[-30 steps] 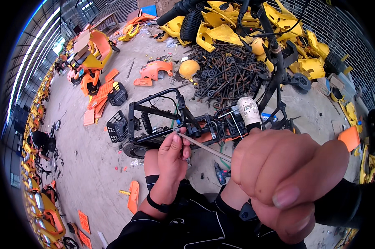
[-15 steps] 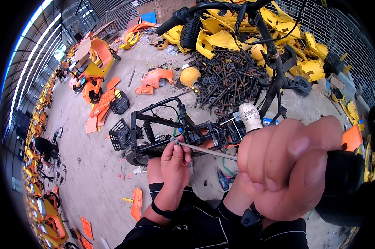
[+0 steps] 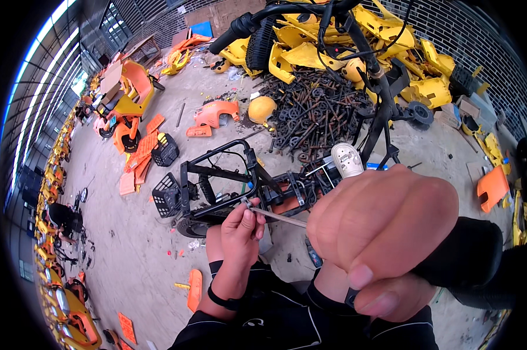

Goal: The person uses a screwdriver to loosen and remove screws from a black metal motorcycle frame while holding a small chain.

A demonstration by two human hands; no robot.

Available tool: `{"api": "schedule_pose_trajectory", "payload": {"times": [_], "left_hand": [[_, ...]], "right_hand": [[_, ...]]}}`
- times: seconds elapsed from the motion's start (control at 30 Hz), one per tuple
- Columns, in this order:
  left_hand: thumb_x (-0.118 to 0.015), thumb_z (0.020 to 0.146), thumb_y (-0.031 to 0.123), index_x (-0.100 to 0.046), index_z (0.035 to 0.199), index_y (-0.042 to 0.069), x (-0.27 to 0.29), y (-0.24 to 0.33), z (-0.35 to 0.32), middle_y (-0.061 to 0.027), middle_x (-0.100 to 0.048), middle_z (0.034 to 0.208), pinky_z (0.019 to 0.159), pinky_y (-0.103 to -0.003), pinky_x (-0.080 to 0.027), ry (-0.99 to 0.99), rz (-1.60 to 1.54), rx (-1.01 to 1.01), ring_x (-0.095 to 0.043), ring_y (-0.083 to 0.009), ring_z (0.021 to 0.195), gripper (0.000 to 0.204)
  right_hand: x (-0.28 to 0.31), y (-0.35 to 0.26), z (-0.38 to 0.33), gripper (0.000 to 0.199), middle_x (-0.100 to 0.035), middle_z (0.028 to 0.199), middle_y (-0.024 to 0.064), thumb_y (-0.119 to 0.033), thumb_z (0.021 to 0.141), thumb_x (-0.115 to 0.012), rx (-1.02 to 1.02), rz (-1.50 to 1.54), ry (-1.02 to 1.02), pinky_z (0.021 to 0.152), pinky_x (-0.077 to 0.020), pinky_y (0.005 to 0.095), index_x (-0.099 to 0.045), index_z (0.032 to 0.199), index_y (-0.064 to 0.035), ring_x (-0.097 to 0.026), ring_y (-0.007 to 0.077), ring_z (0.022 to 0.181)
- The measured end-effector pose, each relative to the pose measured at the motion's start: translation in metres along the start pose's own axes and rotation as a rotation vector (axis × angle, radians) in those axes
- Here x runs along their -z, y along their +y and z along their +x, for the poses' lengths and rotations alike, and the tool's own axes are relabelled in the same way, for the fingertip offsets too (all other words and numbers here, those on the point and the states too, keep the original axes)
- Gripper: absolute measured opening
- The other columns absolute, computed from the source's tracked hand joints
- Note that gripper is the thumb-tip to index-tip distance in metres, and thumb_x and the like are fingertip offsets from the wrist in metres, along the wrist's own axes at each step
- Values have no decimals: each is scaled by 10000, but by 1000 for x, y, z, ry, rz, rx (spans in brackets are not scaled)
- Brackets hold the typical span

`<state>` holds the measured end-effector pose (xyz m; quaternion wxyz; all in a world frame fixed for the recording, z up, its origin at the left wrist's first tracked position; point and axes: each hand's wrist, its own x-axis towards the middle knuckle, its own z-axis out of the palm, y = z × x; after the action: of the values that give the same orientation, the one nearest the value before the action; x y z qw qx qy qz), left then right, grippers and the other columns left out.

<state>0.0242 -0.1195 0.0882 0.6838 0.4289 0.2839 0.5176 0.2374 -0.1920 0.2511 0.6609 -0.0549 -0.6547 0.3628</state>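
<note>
Just below the frame's centre, a slender metal rod (image 3: 282, 219) is slanting between the hands; the left hand (image 3: 241, 232) is pinching a small metal fitting (image 3: 246, 202) at its left end; right of centre, the right hand (image 3: 383, 233) is gripping the rod, fingers curling tight; a black scooter chassis (image 3: 263, 177) is showing above.

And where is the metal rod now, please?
Near the head view's centre, the metal rod runs from left hand to right hand, beside the black frame.

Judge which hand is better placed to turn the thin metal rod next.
Probably the right hand: it wraps one end of the metal rod, while the left hand pinches near the other.
</note>
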Motion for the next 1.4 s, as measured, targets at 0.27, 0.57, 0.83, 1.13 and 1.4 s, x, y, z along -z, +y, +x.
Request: {"api": "schedule_pose_trajectory", "payload": {"times": [0.27, 0.57, 0.83, 1.13, 1.4], "left_hand": [[-544, 1025, 168, -604, 1248, -35, 8, -1, 2, -61, -601, 809, 516, -201, -347, -52, -10, 113, -457, -100, 564, 307], [-474, 1055, 217, -587, 1258, -42, 0, 17, 1, -38, -589, 792, 483, -213, -313, -49, 58, 346, -395, -78, 506, 348], [-465, 1053, 203, -575, 1243, -51, -10, 24, -2, -36, -577, 794, 478, -222, -316, -50, 33, 421, -379, -77, 483, 336], [-445, 1058, 201, -566, 1237, -49, -19, 33, 6, -22, -543, 773, 471, -227, -289, -113, 44, 568, -346, -69, 468, 331], [-429, 1062, 202, -582, 1209, -35, -21, 40, 17, -18, -534, 737, 434, -211, -251, -139, 77, 687, -317, -55, 439, 318]], "right_hand": [[-2, -11, 5, 146, -619, 694, 54, -132, 786, -754, -58, 0, -10, 559, -517, 377, -627, 826, -73, -589, 248, 565], [-26, -11, 11, 224, -524, 558, 89, -110, 713, -734, -68, -53, -178, 484, -414, 373, -568, 598, -13, -534, 295, 473], [-22, -10, 6, 308, -491, 475, 33, -204, 619, -842, -84, 129, 234, 422, -339, 289, -578, 569, -52, -463, 210, 393], [-15, -13, 1, 263, -482, 488, 50, -126, 604, -762, -84, 160, 27, 434, -371, 300, -526, 532, -37, -478, 246, 411], [-7, -12, 2, 244, -451, 490, 80, -62, 686, -665, -67, 323, -90, 391, -307, 348, -476, 545, 3, -434, 276, 382]]}}
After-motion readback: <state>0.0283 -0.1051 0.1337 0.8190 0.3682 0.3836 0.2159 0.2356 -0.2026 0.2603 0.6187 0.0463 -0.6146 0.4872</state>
